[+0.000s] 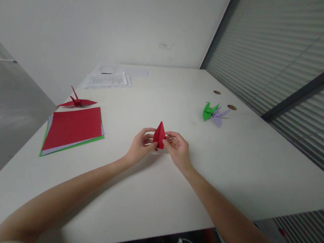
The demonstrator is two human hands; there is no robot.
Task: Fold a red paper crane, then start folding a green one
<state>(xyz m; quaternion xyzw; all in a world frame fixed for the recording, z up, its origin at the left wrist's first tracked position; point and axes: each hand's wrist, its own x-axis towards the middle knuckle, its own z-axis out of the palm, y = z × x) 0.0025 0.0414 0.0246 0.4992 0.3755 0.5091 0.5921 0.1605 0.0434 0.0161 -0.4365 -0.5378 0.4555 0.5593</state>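
A small piece of folded red paper (160, 134), pointed at its top, is held upright just above the white table. My left hand (143, 142) grips its left side, the thumb at the lower left edge and the fingers behind. On the other side my right hand (177, 148) pinches the lower right edge between thumb and fingers. A vertical crease runs down the middle of the paper. The fingertips behind it are partly hidden.
Red, lilac and green paper sheets (74, 128) lie stacked at left, a red paper crane (78, 102) just behind. Green (209, 111) and lilac (218, 117) paper cranes stand at right, near two round table holes. Written papers (107, 80) lie farther back. Window blinds flank the right side.
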